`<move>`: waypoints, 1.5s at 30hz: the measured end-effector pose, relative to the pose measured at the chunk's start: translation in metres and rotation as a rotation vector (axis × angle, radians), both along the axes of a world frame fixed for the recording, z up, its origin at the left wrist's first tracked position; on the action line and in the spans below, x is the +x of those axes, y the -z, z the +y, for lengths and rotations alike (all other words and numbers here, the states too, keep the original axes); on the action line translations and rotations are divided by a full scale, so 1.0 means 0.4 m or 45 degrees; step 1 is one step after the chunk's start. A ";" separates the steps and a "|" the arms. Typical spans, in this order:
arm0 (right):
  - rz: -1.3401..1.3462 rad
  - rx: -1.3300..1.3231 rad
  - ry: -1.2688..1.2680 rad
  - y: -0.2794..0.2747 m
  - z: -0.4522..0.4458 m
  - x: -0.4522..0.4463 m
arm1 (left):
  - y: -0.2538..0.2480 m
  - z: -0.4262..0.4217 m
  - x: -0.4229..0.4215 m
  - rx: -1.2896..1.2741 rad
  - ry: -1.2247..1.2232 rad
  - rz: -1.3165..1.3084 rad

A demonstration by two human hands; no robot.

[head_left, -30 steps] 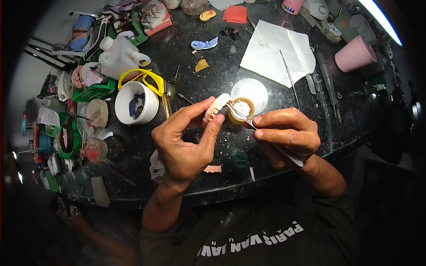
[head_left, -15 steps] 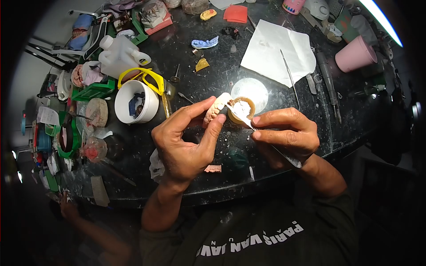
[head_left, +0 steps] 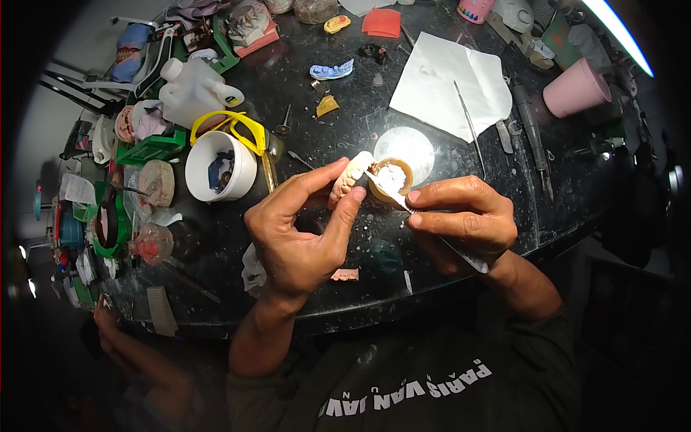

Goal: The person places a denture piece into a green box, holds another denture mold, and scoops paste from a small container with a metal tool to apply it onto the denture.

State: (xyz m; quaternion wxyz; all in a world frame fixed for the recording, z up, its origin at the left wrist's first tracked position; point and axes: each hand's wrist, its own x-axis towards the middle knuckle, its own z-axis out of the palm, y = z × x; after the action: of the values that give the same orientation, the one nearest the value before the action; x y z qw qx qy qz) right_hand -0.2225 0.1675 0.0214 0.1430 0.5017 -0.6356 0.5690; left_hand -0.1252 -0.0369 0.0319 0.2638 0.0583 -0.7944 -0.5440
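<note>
My left hand (head_left: pixel 306 223) pinches a dental cast (head_left: pixel 350 178), pale with a row of teeth, between thumb and fingers. In my right hand (head_left: pixel 468 219) is a slim metal dental tool (head_left: pixel 461 252), gripped between thumb and fingers. Its bright, whitish front end reaches the cast's right side; glare hides its exact tip shape. Directly behind the tool stands a small tan cup (head_left: pixel 409 173) containing white material (head_left: pixel 391 177). A round whitish disc (head_left: pixel 407 147) lies beyond the cup. Near my left wrist, a small pink toothed piece (head_left: pixel 345 274) rests on the black table.
A white tub (head_left: pixel 241 180) with yellow goggles (head_left: pixel 252 128) on it stands left, near a plastic jug (head_left: pixel 191 93). White paper (head_left: pixel 446 86) holds a thin probe (head_left: pixel 466 108). A handpiece (head_left: pixel 531 126) and pink cup (head_left: pixel 576 88) are right. Another person's arm (head_left: pixel 133 360) shows lower left.
My hands, the cast and the metal tool stay almost in place, with only a tiny shift. At lower left, the other person's arm has moved and more of it shows.
</note>
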 end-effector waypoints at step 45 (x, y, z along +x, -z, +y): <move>0.087 -0.054 -0.014 0.017 0.007 -0.005 | -0.010 -0.009 0.002 -0.153 0.037 -0.036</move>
State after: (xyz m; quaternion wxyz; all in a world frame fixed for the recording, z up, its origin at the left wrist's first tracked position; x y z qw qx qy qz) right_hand -0.2243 0.1703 0.0146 0.1722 0.5213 -0.6153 0.5657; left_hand -0.1245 -0.0407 0.0358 0.2479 0.0385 -0.8300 -0.4982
